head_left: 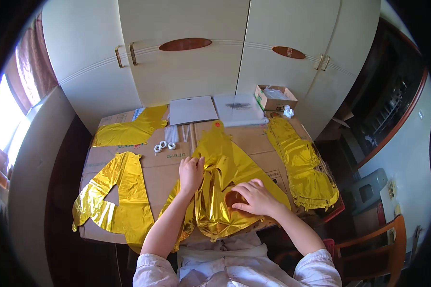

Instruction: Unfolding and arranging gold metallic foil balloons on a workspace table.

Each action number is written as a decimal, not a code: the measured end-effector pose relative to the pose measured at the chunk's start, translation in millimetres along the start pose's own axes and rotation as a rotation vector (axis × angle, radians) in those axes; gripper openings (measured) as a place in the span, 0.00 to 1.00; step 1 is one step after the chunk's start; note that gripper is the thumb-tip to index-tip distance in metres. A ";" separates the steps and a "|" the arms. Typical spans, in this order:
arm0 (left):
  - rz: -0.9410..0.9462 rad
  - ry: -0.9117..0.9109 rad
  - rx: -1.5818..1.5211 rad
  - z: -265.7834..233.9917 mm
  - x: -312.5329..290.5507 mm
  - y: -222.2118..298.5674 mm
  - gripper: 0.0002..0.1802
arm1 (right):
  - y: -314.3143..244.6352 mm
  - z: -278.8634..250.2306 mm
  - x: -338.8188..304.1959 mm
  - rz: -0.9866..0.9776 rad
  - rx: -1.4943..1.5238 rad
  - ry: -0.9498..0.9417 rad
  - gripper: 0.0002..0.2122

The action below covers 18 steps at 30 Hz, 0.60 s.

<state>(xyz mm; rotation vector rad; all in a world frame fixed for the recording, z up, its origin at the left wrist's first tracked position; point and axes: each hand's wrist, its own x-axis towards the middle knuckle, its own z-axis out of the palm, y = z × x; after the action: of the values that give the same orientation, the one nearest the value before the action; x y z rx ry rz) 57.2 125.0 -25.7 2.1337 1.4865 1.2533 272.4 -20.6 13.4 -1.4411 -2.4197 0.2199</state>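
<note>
In front of me on the cardboard-covered table lies a crumpled gold foil balloon point(213, 205), uninflated, with a small red round mark near its far tip. My left hand point(191, 174) is closed on the foil at its left side, with the fingertips partly hidden. My right hand point(255, 197) rests on the foil's right part, its fingers apart and slightly curled. To the left, another flat gold foil balloon point(131, 184) with a hole in its middle hangs over the near edge. At the right is a stack of flat gold foil balloons point(304, 167).
A further gold foil piece point(131, 131) lies far left. Near it are small white rolls point(164, 144) and thin white sticks point(171, 134). Behind stand a grey-white board point(192, 111), a clear plastic sheet point(239, 110) and an open box point(276, 99). A wooden chair point(376, 248) is at the right.
</note>
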 end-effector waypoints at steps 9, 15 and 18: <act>-0.033 0.021 0.185 -2.0 -1.7 -7.0 0.15 | -14.3 -20.2 -40.4 -0.003 -0.349 0.031 0.15; 0.041 -0.043 0.284 -9.2 -3.2 2.7 0.15 | -18.3 -33.5 -61.1 0.048 -0.256 0.088 0.12; 0.028 -0.085 0.319 -13.9 -3.8 6.3 0.21 | -10.4 -35.5 -59.0 0.076 -0.145 0.160 0.12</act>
<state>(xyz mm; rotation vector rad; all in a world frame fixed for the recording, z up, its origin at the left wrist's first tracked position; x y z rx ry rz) 50.2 115.3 -15.4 2.3776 1.7219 0.9730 302.1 -78.3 38.6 -1.5508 -2.2944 -0.0529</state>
